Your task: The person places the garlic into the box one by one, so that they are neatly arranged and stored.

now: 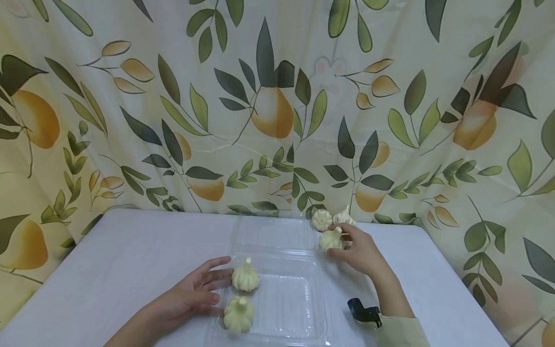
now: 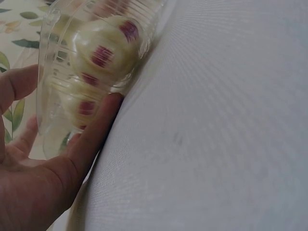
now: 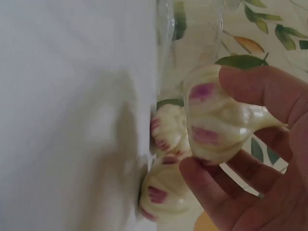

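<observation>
Pinching a pale, purple-patched garlic bulb (image 1: pixel 330 240) stem upward, the right hand (image 1: pixel 361 246) holds it just right of the hinge of a clear plastic clamshell box (image 1: pixel 286 308); the open base lies nearer and leftward, the left hand (image 1: pixel 191 291) spreading its fingers along the far-left side.

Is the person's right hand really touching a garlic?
Touching. The right wrist view shows it plainly: the right hand holds the garlic, its thumb and fingers against the surface.
</observation>
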A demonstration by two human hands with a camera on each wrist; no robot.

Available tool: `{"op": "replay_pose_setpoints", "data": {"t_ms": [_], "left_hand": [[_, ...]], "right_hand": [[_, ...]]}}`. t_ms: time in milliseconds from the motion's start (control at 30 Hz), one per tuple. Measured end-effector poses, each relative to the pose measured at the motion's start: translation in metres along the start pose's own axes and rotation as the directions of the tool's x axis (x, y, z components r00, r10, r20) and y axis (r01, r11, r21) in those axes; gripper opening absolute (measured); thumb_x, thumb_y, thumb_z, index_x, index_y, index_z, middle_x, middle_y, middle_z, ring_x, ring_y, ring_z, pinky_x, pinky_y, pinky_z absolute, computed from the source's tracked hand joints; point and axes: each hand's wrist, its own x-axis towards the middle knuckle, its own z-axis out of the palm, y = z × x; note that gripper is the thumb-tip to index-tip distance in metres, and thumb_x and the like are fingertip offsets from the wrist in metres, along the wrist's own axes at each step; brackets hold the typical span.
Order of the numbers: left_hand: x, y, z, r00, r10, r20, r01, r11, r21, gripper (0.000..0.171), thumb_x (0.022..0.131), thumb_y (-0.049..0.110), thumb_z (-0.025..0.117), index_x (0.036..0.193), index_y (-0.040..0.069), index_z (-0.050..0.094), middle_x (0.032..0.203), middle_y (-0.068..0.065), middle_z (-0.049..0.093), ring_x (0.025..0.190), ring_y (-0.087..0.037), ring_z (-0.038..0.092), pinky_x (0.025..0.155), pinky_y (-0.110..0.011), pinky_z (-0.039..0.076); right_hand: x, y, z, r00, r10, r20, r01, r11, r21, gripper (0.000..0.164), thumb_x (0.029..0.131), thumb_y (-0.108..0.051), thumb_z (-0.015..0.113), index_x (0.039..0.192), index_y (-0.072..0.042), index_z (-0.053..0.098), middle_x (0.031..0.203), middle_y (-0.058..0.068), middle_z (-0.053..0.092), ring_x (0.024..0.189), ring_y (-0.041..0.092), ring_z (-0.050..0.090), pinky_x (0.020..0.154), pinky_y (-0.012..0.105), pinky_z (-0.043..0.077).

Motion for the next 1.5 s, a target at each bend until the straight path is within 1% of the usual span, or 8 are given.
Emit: {"op": "replay_pose_setpoints", "data": {"t_ms": [200,400,700,833,1033,1200,1433,1500], "left_hand": [[-0.001,0.0,0.0,1.0,-0.001,0.001,0.001,1.0,0.004,0.078,0.095,-0.001,0.055,0.159,0.015,0.013,0.162,-0.022,0.019,0.143,-0.024,0.036,0.098,-0.056,0.049],[-0.001,-0.001,-0.002,1.0,0.004,0.003,-0.004,1.0,0.018,0.078,0.095,-0.002,0.055,0.159,0.015,0.013,0.162,-0.022,0.018,0.142,-0.022,0.038,0.098,-0.056,0.049],[0.003,-0.001,-0.001,1.0,0.007,0.019,-0.008,1.0,0.016,0.077,0.097,-0.003,0.053,0.159,0.015,0.012,0.162,-0.023,0.015,0.144,-0.025,0.034,0.099,-0.056,0.048],[0.005,-0.001,0.0,1.0,-0.003,0.007,0.003,1.0,0.018,0.078,0.096,-0.002,0.055,0.159,0.016,0.013,0.162,-0.022,0.017,0.145,-0.027,0.033,0.098,-0.055,0.049],[0.002,0.001,-0.001,1.0,-0.013,-0.012,0.013,0.999,0.032,0.078,0.095,-0.002,0.056,0.159,0.016,0.014,0.162,-0.022,0.017,0.145,-0.028,0.033,0.098,-0.055,0.049],[0.002,0.0,-0.002,1.0,-0.017,-0.017,0.018,0.999,0.03,0.079,0.095,-0.001,0.057,0.159,0.016,0.014,0.162,-0.022,0.017,0.146,-0.028,0.032,0.098,-0.056,0.049],[0.002,0.0,-0.002,1.0,-0.014,-0.017,0.014,1.0,0.027,0.08,0.095,-0.001,0.057,0.159,0.016,0.013,0.162,-0.023,0.016,0.146,-0.029,0.031,0.098,-0.056,0.048],[0.002,0.001,-0.002,1.0,-0.016,-0.017,0.016,0.999,0.028,0.079,0.095,-0.001,0.056,0.159,0.016,0.013,0.162,-0.023,0.016,0.147,-0.03,0.03,0.098,-0.056,0.048]], "right_hand": [[-0.002,-0.008,-0.005,1.0,0.007,-0.025,-0.007,1.0,0.0,0.052,0.08,-0.019,0.08,0.128,-0.014,0.062,0.136,0.018,0.059,0.118,0.042,0.061,0.09,0.053,0.053],[-0.004,-0.018,-0.008,1.0,0.018,-0.014,-0.017,0.997,0.07,0.052,0.081,-0.018,0.081,0.129,-0.015,0.061,0.137,0.016,0.058,0.119,0.04,0.06,0.088,0.048,0.056],[-0.011,-0.038,-0.007,0.999,-0.014,0.04,0.008,0.99,0.143,0.055,0.079,-0.019,0.083,0.13,-0.02,0.062,0.136,0.012,0.056,0.114,0.035,0.063,0.088,0.044,0.056],[-0.022,-0.046,-0.001,0.994,-0.084,0.076,0.069,0.981,0.179,0.054,0.078,-0.016,0.084,0.128,-0.016,0.063,0.132,0.009,0.059,0.11,0.03,0.062,0.087,0.04,0.057],[-0.038,-0.064,0.014,0.97,-0.207,0.126,0.171,0.953,0.248,0.053,0.076,-0.013,0.086,0.124,-0.017,0.065,0.124,0.002,0.064,0.106,0.023,0.061,0.085,0.029,0.056],[-0.048,-0.079,0.02,0.945,-0.29,0.152,0.252,0.94,0.229,0.053,0.076,-0.011,0.084,0.124,-0.02,0.065,0.125,-0.004,0.064,0.107,0.017,0.06,0.084,0.028,0.056],[-0.061,-0.092,0.027,0.869,-0.451,0.205,0.394,0.88,0.266,0.053,0.079,-0.011,0.082,0.125,-0.026,0.062,0.127,-0.005,0.064,0.11,0.011,0.06,0.082,0.029,0.057],[-0.062,-0.095,0.027,0.857,-0.476,0.196,0.422,0.868,0.263,0.053,0.078,-0.011,0.082,0.125,-0.027,0.062,0.126,-0.006,0.064,0.111,0.011,0.06,0.082,0.029,0.057]]}}
